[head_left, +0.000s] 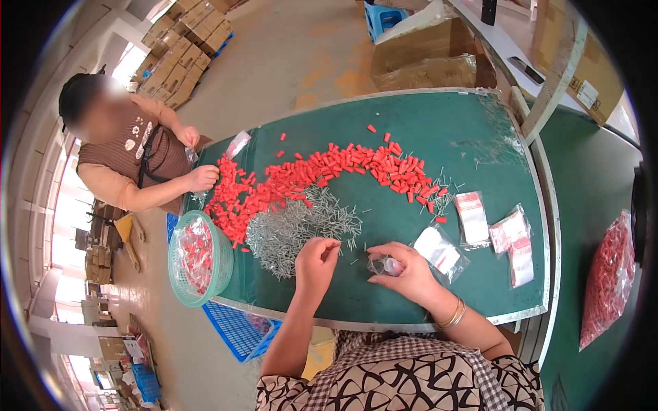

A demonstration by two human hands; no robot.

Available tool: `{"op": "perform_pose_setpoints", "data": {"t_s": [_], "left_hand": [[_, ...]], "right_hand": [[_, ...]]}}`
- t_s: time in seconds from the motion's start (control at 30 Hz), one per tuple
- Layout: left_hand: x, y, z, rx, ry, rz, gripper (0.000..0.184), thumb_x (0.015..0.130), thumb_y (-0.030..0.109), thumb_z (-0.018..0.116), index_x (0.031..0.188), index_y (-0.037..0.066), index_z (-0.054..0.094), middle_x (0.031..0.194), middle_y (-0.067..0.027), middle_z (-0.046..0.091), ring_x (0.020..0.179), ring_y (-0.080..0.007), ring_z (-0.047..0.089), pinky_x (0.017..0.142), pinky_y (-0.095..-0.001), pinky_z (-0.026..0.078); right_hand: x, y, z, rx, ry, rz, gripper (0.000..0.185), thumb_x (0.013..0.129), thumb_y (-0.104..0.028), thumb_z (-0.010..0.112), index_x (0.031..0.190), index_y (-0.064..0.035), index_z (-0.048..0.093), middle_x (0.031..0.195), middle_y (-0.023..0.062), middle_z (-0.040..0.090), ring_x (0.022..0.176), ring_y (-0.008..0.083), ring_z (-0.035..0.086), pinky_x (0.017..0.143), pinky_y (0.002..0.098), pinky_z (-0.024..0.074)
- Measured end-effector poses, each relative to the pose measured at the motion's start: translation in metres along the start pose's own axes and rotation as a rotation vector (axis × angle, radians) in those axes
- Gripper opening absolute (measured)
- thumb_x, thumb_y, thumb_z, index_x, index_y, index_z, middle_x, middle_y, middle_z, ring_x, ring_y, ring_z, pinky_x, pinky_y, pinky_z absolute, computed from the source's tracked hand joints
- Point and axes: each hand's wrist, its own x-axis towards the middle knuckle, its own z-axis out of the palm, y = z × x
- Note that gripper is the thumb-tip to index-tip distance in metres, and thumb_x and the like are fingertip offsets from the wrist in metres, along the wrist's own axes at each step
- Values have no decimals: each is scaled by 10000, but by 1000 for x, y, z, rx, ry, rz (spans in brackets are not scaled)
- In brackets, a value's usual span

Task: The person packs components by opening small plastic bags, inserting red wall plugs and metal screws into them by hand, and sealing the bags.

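Note:
My left hand is at the near edge of the pile of silver screws, its thumb and fingertips pinched together; what they hold, if anything, is too small to make out. To its right, my right hand has its fingers curled round a small clear plastic bag. A long heap of red plastic plugs curves across the green table beyond the screws. Flat stacks of clear bags lie right of my right hand.
Across the left corner a co-worker handles red plugs and a small bag. A green basket of filled bags stands at the table's left edge. More bag stacks lie at right, and a large bag of red pieces is at far right.

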Motion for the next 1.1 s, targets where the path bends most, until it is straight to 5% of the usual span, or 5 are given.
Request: {"op": "perform_pose_setpoints", "data": {"t_s": [0.47, 0.7, 0.83, 0.97, 1.1], "left_hand": [[32, -15, 21, 644, -206, 232, 113, 810, 56, 647, 915, 17, 629, 882, -155, 596, 781, -332, 628, 663, -405, 512], [5, 35, 0, -368, -140, -27, 84, 815, -32, 664, 876, 19, 639, 875, 8, 570, 717, -50, 542, 622, -197, 428], [1, 56, 2, -329, -209, 70, 129, 829, -9, 675, 951, 25, 652, 819, -15, 582, 680, -64, 543, 607, -195, 439], [17, 21, 12, -454, -51, -144, 123, 841, -7, 659, 961, 20, 652, 788, -27, 590, 675, -83, 560, 613, -212, 450], [58, 23, 34, -136, -110, 133, 131, 827, 20, 666, 957, 40, 662, 815, -71, 605, 657, -146, 579, 620, -267, 466]], "right_hand": [[0, 0, -2, -14, -4, 5, 479, 685, -59, 809, 1134, -58, 645, 1005, 69, 666, 944, 217, 627, 858, 316, 494], [0, 2, -2, -24, 2, 23, 473, 684, -90, 815, 1124, -53, 647, 1005, 79, 667, 948, 238, 636, 852, 328, 503], [0, 6, 0, -1, 13, -7, 455, 695, -131, 809, 1117, -59, 653, 1010, 92, 667, 951, 265, 647, 843, 347, 513], [-1, 3, -2, 47, 4, 28, 495, 672, -58, 822, 1136, -60, 646, 1017, 82, 667, 952, 239, 645, 853, 331, 506], [-2, -4, -3, 5, -20, -7, 476, 690, -85, 816, 1136, -74, 648, 1013, 79, 660, 941, 244, 646, 839, 335, 516]]}}
